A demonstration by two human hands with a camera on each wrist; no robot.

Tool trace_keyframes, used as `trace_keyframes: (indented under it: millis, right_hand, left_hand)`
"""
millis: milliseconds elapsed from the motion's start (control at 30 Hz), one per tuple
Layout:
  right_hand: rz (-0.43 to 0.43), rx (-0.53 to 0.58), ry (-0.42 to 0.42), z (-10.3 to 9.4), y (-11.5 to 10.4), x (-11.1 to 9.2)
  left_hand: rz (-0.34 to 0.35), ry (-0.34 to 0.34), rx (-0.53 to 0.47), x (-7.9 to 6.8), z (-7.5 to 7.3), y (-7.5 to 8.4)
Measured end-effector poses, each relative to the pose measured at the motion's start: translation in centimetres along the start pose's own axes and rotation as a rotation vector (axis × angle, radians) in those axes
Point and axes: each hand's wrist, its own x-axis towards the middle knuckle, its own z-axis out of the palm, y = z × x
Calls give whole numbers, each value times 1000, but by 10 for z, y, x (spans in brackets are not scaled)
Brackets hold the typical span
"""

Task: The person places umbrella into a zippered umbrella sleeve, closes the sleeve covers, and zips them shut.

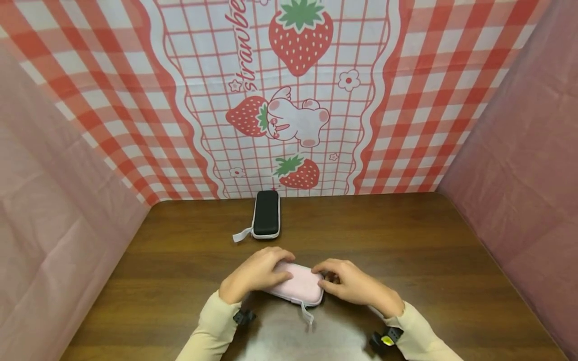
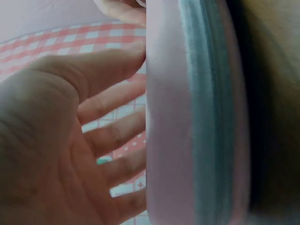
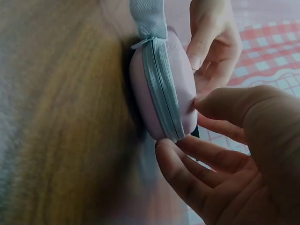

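Note:
A pink zip case (image 1: 299, 286) lies slightly slanted on the table, and its light grey pull tab (image 1: 307, 315) hangs off the near side. My left hand (image 1: 258, 271) holds its left part, thumb on the top face and fingers over the far edge. At the right end, my right hand (image 1: 354, 283) grips the case between thumb and fingers. The right wrist view shows the grey zipper (image 3: 161, 89) closed along the visible side, with a fabric strap (image 3: 149, 18) at its top. In the left wrist view, the case hides my left fingertips.
Beyond the hands, a black zip case (image 1: 267, 213) with a white edge and pale tab lies near the back of the wooden table (image 1: 388, 230). A red-and-white strawberry cloth (image 1: 289, 75) hangs behind it. Pink cloths (image 1: 519, 165) stand along both sides.

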Motion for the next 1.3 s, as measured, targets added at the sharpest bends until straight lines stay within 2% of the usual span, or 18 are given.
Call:
trace_keyframes:
  millis: [133, 267, 367, 533, 700, 933, 1300]
  right_hand:
    - [-31, -6, 4, 3, -3, -4]
    - [-99, -40, 22, 6, -9, -8]
    - [-147, -87, 40, 10, -14, -10]
    - [-195, -157, 28, 17, -22, -12]
    - [-214, -188, 41, 20, -25, -15]
    - [-224, -175, 75, 17, -24, -20]
    - [-127, -92, 57, 8, -23, -26]
  left_hand:
    - [-148, 98, 54, -16, -3, 0]
    - [-295, 212, 52, -30, -5, 4]
    - [-348, 262, 42, -36, -4, 7]
    - [-392, 285, 35, -39, -1, 12]
    - [-386, 289, 39, -36, 1, 13]
    - [-324, 274, 37, -27, 2, 13]
    - [-257, 224, 40, -3, 4, 13]
